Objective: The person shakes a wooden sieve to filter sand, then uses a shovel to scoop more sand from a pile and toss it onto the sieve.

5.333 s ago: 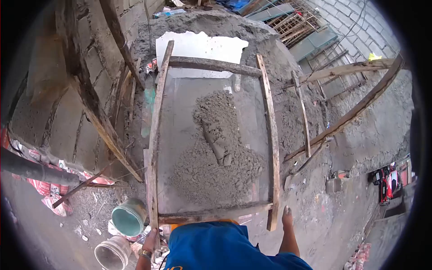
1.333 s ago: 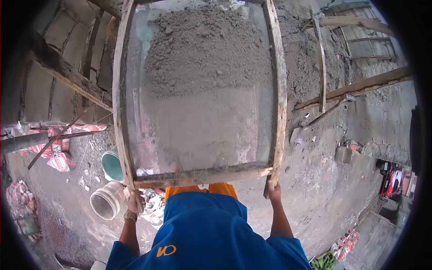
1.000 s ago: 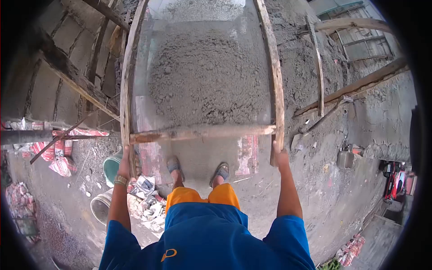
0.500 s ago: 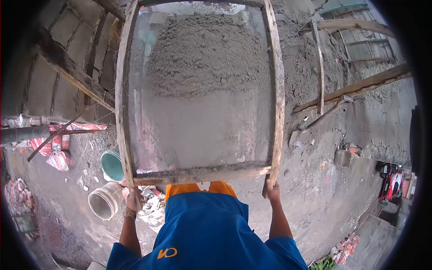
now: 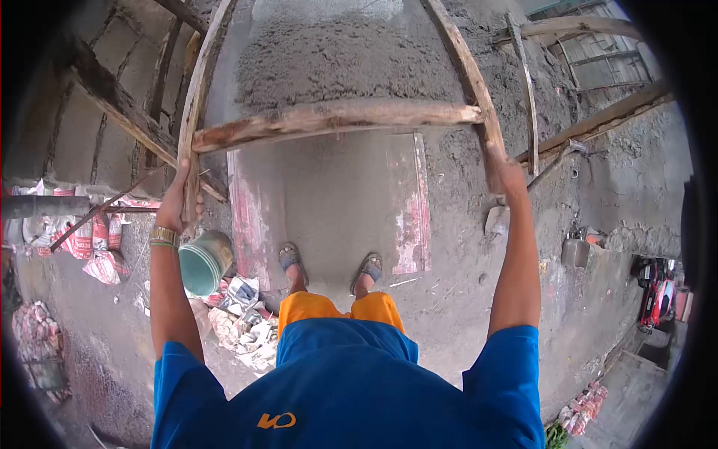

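Observation:
A weathered wooden frame [image 5: 336,117] is raised in front of me, its near crossbar above a smooth grey strip of mortar. Around the end of its left rail wraps my left hand [image 5: 178,202], with a watch on the wrist. My right hand [image 5: 507,178] grips the right rail's end. Rough wet mortar [image 5: 344,63] lies beyond the crossbar. Under the smooth strip, the pinkish edges of a sheet [image 5: 250,217] show on both sides. My sandalled feet are at its near end.
A green-lined bucket [image 5: 200,269] and crumpled sacks [image 5: 243,322] lie left of my legs. Timber beams [image 5: 120,112] stand at the upper left. On the right are a leaning beam [image 5: 598,123], a shovel [image 5: 497,220] and a red vehicle [image 5: 658,299].
Both hands have moved forward with the wooden frame, and its near crossbar has shifted away from my body. The smooth strip's near part and my feet have come into view.

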`<move>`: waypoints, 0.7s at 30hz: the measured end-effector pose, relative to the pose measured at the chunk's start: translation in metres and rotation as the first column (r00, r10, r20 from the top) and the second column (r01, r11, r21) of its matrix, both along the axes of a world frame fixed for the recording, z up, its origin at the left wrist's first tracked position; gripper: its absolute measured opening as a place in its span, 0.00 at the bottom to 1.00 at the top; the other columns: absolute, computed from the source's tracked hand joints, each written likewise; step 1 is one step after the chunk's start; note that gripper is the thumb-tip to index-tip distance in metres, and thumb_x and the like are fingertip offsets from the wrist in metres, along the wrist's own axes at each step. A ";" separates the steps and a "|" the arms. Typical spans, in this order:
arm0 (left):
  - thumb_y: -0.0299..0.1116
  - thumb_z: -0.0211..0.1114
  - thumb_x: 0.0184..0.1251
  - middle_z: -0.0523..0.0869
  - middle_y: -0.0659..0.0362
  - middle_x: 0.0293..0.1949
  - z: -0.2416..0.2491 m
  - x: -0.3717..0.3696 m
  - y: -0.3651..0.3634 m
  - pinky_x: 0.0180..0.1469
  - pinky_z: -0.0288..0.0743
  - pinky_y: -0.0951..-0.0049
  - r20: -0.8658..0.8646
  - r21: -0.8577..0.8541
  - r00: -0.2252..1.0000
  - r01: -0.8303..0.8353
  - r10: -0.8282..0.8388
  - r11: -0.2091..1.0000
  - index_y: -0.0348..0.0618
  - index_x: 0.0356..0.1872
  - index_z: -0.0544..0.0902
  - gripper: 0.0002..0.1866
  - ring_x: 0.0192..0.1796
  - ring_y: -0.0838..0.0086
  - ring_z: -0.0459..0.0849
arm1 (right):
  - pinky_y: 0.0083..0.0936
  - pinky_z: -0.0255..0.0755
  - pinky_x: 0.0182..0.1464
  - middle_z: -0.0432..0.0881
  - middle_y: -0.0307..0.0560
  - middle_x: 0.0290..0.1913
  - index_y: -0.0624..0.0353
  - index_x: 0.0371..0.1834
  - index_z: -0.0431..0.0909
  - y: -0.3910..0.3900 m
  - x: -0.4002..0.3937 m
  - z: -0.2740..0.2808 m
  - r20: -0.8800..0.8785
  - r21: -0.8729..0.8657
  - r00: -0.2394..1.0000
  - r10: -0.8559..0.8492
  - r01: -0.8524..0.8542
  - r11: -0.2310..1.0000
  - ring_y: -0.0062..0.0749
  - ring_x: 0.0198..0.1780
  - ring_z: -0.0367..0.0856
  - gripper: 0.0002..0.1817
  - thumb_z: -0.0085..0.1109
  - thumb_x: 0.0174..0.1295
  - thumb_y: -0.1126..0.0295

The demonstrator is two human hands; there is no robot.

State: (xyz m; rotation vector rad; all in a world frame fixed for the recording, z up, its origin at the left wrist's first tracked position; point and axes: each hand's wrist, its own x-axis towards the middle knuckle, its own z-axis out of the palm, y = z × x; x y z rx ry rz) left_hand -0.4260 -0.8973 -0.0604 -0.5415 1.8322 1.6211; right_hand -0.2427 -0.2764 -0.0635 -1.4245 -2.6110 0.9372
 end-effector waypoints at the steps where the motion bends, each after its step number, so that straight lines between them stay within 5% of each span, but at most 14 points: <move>1: 0.70 0.54 0.57 0.73 0.65 0.15 0.015 -0.008 -0.002 0.14 0.68 0.80 0.008 0.006 1.000 0.016 -0.016 1.000 0.47 0.31 0.74 0.31 0.12 0.79 0.72 | 0.36 0.70 0.51 0.79 0.75 0.41 0.82 0.44 0.76 -0.004 0.005 0.014 0.012 -0.005 1.000 0.003 -0.003 1.000 0.55 0.50 0.80 0.53 0.53 0.47 0.27; 4: 0.69 0.55 0.57 0.74 0.65 0.15 0.007 0.033 -0.009 0.14 0.68 0.80 0.072 0.042 0.996 -0.054 0.051 0.998 0.47 0.32 0.74 0.31 0.12 0.79 0.72 | 0.36 0.70 0.51 0.80 0.73 0.41 0.82 0.46 0.75 -0.017 0.036 0.013 0.030 -0.023 0.999 -0.032 0.032 0.999 0.52 0.49 0.80 0.53 0.54 0.48 0.28; 7: 0.68 0.53 0.60 0.75 0.62 0.17 -0.103 0.138 -0.060 0.15 0.68 0.77 0.101 0.000 0.987 -0.129 0.129 0.992 0.46 0.37 0.76 0.31 0.13 0.74 0.74 | 0.35 0.70 0.52 0.81 0.66 0.43 0.74 0.48 0.76 -0.072 0.167 -0.112 -0.121 -0.098 0.986 -0.117 0.106 0.990 0.47 0.49 0.80 0.43 0.62 0.49 0.37; 8: 0.67 0.51 0.61 0.76 0.61 0.17 -0.143 0.177 -0.084 0.15 0.70 0.76 0.193 0.009 0.964 -0.189 0.183 0.982 0.44 0.38 0.76 0.31 0.14 0.73 0.75 | 0.31 0.72 0.47 0.82 0.58 0.40 0.70 0.45 0.77 -0.088 0.215 -0.152 -0.035 -0.082 0.989 -0.142 0.139 0.987 0.39 0.44 0.80 0.35 0.64 0.53 0.43; 9: 0.66 0.50 0.62 0.76 0.60 0.17 -0.172 0.215 -0.111 0.17 0.72 0.75 0.207 0.112 0.965 -0.186 0.160 0.976 0.43 0.38 0.76 0.31 0.16 0.72 0.77 | 0.25 0.71 0.41 0.80 0.46 0.35 0.67 0.43 0.76 -0.106 0.256 -0.181 -0.173 -0.347 0.966 -0.192 0.123 0.930 0.26 0.38 0.77 0.28 0.62 0.57 0.48; 11: 0.63 0.52 0.62 0.77 0.59 0.17 -0.193 0.283 -0.146 0.18 0.73 0.73 0.244 0.056 0.940 -0.261 0.241 0.964 0.42 0.37 0.76 0.29 0.16 0.71 0.77 | 0.21 0.69 0.39 0.76 0.35 0.34 0.65 0.46 0.73 -0.148 0.298 -0.163 -0.166 -0.444 0.970 -0.175 0.084 0.892 0.19 0.36 0.72 0.22 0.58 0.61 0.56; 12: 0.63 0.52 0.62 0.77 0.59 0.17 -0.197 0.311 -0.160 0.18 0.73 0.73 0.241 0.099 0.941 -0.266 0.236 0.959 0.42 0.38 0.76 0.29 0.16 0.71 0.77 | 0.22 0.69 0.44 0.77 0.37 0.38 0.65 0.50 0.72 -0.153 0.334 -0.182 -0.172 -0.521 0.961 -0.216 0.097 0.848 0.19 0.41 0.73 0.22 0.57 0.62 0.58; 14: 0.63 0.52 0.62 0.77 0.59 0.17 -0.191 0.337 -0.169 0.18 0.73 0.74 0.203 0.115 0.948 -0.272 0.246 0.955 0.42 0.38 0.77 0.29 0.16 0.72 0.77 | 0.26 0.70 0.46 0.78 0.41 0.41 0.68 0.56 0.69 -0.150 0.391 -0.218 -0.158 -0.360 0.975 -0.154 0.089 0.929 0.24 0.43 0.74 0.29 0.58 0.60 0.56; 18: 0.68 0.49 0.62 0.76 0.60 0.17 -0.174 0.235 -0.113 0.16 0.71 0.75 0.230 -0.004 0.944 -0.241 0.235 0.971 0.45 0.34 0.76 0.31 0.15 0.73 0.76 | 0.27 0.71 0.48 0.81 0.49 0.38 0.69 0.50 0.74 -0.118 0.269 -0.178 -0.044 -0.424 0.985 -0.168 0.134 0.896 0.27 0.44 0.77 0.32 0.61 0.56 0.48; 20: 0.72 0.50 0.58 0.74 0.63 0.16 -0.103 0.147 -0.041 0.15 0.66 0.78 0.178 -0.124 0.968 -0.155 0.176 0.980 0.49 0.30 0.74 0.32 0.14 0.75 0.73 | 0.38 0.73 0.47 0.82 0.65 0.39 0.74 0.46 0.76 -0.090 0.172 -0.138 0.136 -0.157 0.981 -0.137 0.158 0.975 0.50 0.46 0.82 0.42 0.54 0.54 0.37; 21: 0.73 0.51 0.56 0.72 0.64 0.15 -0.093 0.114 -0.031 0.14 0.65 0.79 0.167 -0.071 0.965 -0.192 0.201 0.979 0.50 0.29 0.73 0.32 0.13 0.76 0.72 | 0.42 0.72 0.49 0.80 0.71 0.42 0.76 0.46 0.76 -0.065 0.138 -0.124 0.164 -0.219 0.980 -0.117 0.152 0.964 0.58 0.50 0.79 0.47 0.50 0.51 0.31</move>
